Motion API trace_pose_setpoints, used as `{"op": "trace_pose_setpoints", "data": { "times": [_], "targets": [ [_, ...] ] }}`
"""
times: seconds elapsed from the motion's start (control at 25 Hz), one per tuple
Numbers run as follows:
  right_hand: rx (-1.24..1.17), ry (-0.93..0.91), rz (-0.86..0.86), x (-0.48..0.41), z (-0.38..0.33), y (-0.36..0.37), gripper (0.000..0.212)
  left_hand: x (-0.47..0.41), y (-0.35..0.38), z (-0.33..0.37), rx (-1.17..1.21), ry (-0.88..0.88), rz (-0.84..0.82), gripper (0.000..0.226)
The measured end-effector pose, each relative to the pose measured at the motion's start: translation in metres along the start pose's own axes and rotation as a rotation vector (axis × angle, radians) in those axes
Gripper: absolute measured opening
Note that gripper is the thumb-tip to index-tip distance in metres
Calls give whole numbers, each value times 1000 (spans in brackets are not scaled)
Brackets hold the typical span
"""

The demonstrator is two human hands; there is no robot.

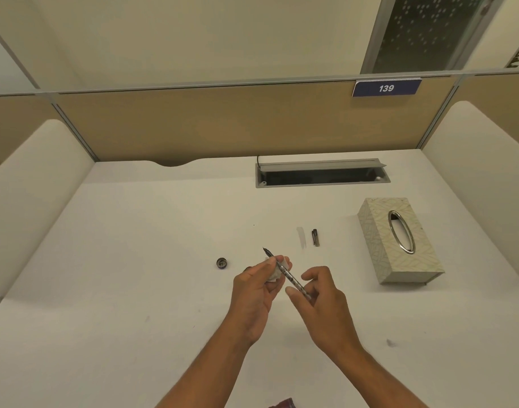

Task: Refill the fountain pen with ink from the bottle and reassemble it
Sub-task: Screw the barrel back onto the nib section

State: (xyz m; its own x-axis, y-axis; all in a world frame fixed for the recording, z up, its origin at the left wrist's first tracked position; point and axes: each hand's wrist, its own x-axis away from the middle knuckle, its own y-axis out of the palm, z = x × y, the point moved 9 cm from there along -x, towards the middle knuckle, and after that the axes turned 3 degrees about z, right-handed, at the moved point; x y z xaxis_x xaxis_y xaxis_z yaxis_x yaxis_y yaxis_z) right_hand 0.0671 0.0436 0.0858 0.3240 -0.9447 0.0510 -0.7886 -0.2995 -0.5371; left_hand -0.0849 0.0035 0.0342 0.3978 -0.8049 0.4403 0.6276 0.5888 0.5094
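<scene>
Both hands hold the fountain pen's inner part [290, 277], a thin section with nib and converter, slanted with the nib pointing up and left. My left hand [256, 293] pinches it near the nib together with a small wad of white tissue [277, 273]. My right hand [323, 301] grips the rear end between thumb and fingers. The ink bottle [222, 263], small, dark and round, sits on the white desk [134, 260] left of my hands. The dark pen cap [315, 237] lies beyond my hands, with the pale pen barrel [301, 237] beside it.
A patterned tissue box [399, 240] with an oval metal slot lies to the right. A grey cable tray [321, 173] is set into the desk at the back. Padded dividers stand at both sides. A dark red object [283, 404] peeks in at the bottom edge.
</scene>
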Motion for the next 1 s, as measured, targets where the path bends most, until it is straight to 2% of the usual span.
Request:
{"op": "trace_pose_setpoints", "data": {
  "times": [0.24,0.36,0.48,0.56,0.68,0.76,0.88,1.0],
  "targets": [
    [15,-26,15,-3,1,1,11,2,1,-2,28,-9,-1,25],
    [13,-28,5,-4,3,3,19,1,-1,-3,26,-7,7,25],
    [9,-11,11,-5,4,3,7,1,-3,-5,17,-10,16,25],
    [29,-5,14,-6,7,3,14,1,-4,-6,30,-16,20,24],
    [26,-25,12,-6,4,3,11,1,-3,-5,47,-19,28,24],
    [12,-35,6,-7,4,5,20,1,-3,-4,43,-16,28,24],
    [2,-11,4,-8,6,6,11,1,-4,-4,33,-18,40,24],
    [23,0,8,-8,9,6,13,0,-3,-5,40,-22,46,25]
  ]
}}
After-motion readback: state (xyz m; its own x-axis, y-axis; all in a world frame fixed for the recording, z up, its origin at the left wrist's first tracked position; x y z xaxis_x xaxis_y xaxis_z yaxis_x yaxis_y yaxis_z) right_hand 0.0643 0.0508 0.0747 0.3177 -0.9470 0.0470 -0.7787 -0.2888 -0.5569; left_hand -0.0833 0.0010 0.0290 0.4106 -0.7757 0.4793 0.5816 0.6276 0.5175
